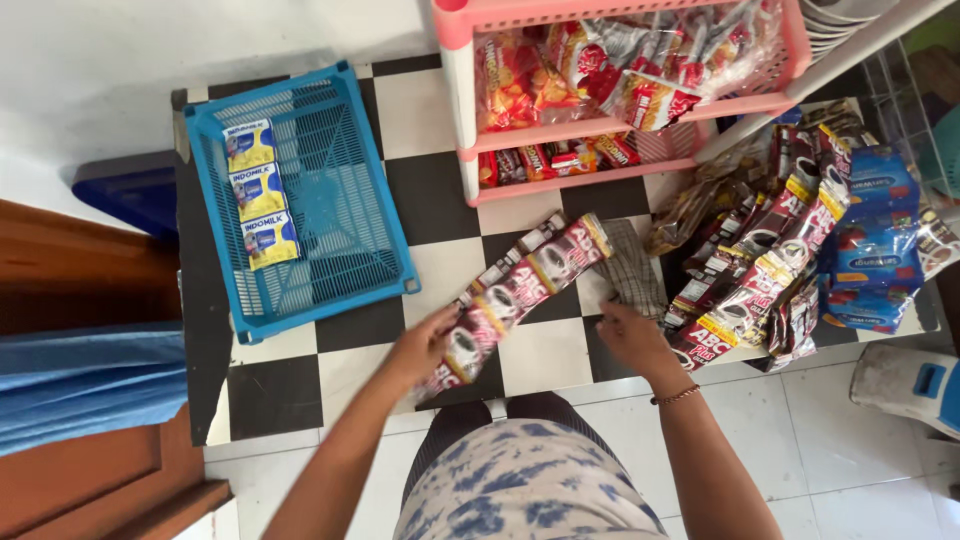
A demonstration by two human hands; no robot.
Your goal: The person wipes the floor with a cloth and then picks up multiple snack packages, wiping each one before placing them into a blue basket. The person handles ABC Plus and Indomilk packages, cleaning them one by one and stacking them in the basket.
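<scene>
The left hand point(425, 345) reached forward, palm down, fingers closed on the near end of a strip of red sachets point(515, 295) that lay slanting across the checkered mat point(270, 395) near its front edge. The right hand point(632, 335), wrist bent, pinched a plaid cloth point(630, 268) just beside the strip. A blue basket point(345, 190) sat toward the mat's left edge.

Blue basket point(340, 215) w/ yellow sachets point(260, 193) (three), pink rack point(455, 25).
</scene>
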